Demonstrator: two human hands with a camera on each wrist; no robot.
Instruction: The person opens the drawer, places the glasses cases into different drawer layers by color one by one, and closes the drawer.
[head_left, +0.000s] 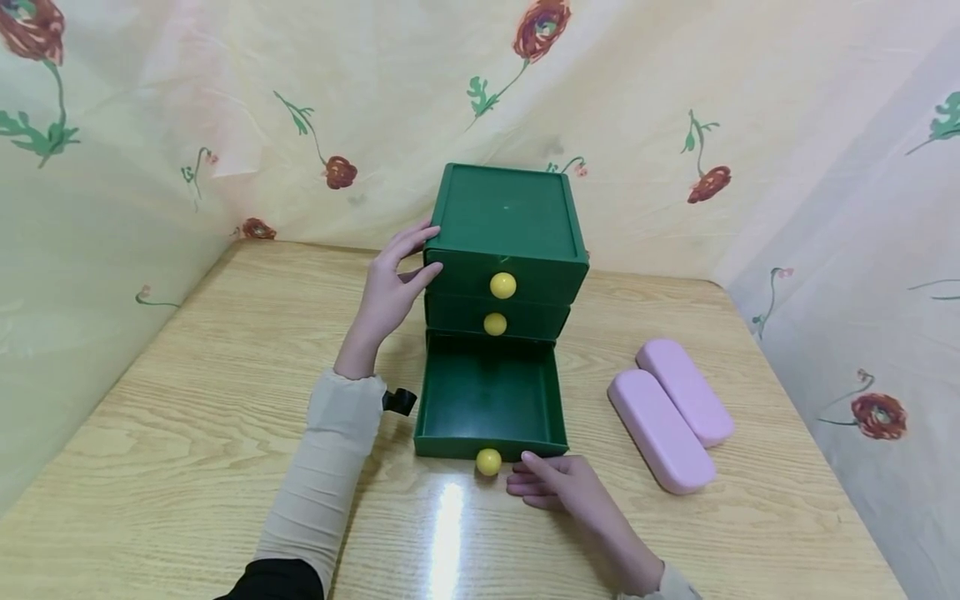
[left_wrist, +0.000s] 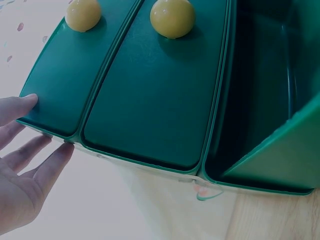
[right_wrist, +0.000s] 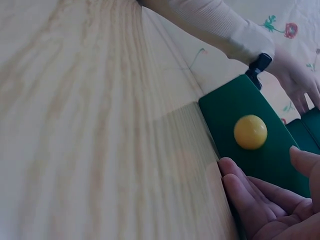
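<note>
A green drawer cabinet (head_left: pixel 510 208) with round yellow knobs stands on the table. My left hand (head_left: pixel 392 287) holds its upper left corner, thumb on the front of the top drawer (left_wrist: pixel 60 85) and the other fingers along the side. The middle drawer (left_wrist: pixel 155 100) is closed too. Pulled far out, the bottom drawer (head_left: pixel 487 400) shows a bare green floor. My right hand (head_left: pixel 558 485) is at the right part of that drawer's front, beside its yellow knob (right_wrist: pixel 250 132). Its fingers reach low along the front panel, almost straight, and the thumb points up near the rim.
Two pink rounded cases (head_left: pixel 663 429) lie side by side on the table to the right of the cabinet. The wood-grain table (head_left: pixel 187 400) ends against a flowered cloth (head_left: pixel 405 108) behind the cabinet. A small black device (head_left: pixel 400 402) sits on my left wrist.
</note>
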